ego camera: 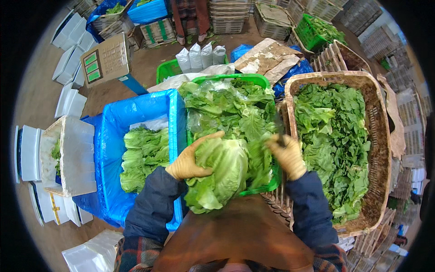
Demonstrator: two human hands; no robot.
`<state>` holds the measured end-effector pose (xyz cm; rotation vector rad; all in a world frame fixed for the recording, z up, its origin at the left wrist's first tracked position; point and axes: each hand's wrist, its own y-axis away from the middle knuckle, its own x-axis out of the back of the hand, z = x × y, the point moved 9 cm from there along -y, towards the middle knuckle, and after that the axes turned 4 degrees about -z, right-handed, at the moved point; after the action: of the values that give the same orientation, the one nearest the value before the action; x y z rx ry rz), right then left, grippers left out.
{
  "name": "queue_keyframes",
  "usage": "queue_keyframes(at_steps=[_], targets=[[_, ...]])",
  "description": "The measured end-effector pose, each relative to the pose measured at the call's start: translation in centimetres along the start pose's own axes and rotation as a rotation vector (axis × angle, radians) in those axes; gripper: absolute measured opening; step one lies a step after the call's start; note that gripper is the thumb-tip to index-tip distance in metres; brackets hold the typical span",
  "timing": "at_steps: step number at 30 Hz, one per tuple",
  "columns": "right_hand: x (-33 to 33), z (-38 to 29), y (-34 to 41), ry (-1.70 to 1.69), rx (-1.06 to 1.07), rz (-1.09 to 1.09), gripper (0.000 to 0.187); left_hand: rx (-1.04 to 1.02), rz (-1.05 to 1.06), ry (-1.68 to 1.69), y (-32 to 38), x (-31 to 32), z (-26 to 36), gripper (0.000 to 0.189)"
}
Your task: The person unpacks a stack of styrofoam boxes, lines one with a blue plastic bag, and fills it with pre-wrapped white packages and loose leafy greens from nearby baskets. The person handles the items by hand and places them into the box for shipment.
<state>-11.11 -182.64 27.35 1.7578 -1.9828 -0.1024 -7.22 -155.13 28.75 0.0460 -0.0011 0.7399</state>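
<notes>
My left hand (190,162), in a pale yellow glove, cups a head of green leaf lettuce (226,166) from its left side. The lettuce's pale cut end faces away from me. My right hand (289,157), gloved alike, grips a knife (279,124) whose dark, blurred blade points away from me. Blurred loose leaves (260,159) hang by the right fingertips; whether the fingers pinch them I cannot tell. Below both hands a green plastic crate (234,77) holds loose lettuce leaves (251,120) and clear plastic film (217,89).
At left, a crate lined with blue plastic (134,102) holds lettuce heads (144,159). A muddy plastic crate (379,163) with more lettuce (340,146) stands at right. Beyond are a digital scale (105,61), white packets (200,57) and a person's legs (190,17). White foam boxes (69,159) line the left.
</notes>
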Motion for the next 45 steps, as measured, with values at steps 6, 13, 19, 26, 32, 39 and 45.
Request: queue_keyframes(at_steps=[6,13,19,26,32,39,45], targets=[[-3.2,-1.7,0.2,-0.079,0.287,-0.335,0.043,0.100,-0.159,0.499,0.8,-1.4,-7.0,0.112],[-2.2,-2.8,-4.0,0.790,0.256,-0.138,0.046,0.087,-0.552,0.774,1.5,-7.9,-7.0,0.119],[-5.6,2.6,1.9,-0.122,0.194,-0.513,0.084,0.067,-0.048,0.762,-0.8,-4.0,-3.3,0.107],[-3.7,3.4,3.4,-0.080,0.185,-0.494,0.074,0.427,-0.076,0.179,-2.5,-2.2,-3.1,0.068],[-5.6,5.1,4.2,-0.054,0.125,-0.601,0.063,0.406,0.193,-0.027,-10.6,7.1,-4.1,0.077],[-3.7,5.3,2.9,-0.095,-0.091,-0.139,0.062,0.111,0.359,-0.288,-3.7,5.8,-3.9,0.128],[-16.4,-2.5,3.0,-0.375,0.315,-0.258,0.090,0.113,0.666,-0.004,7.6,-2.2,-4.2,0.129]])
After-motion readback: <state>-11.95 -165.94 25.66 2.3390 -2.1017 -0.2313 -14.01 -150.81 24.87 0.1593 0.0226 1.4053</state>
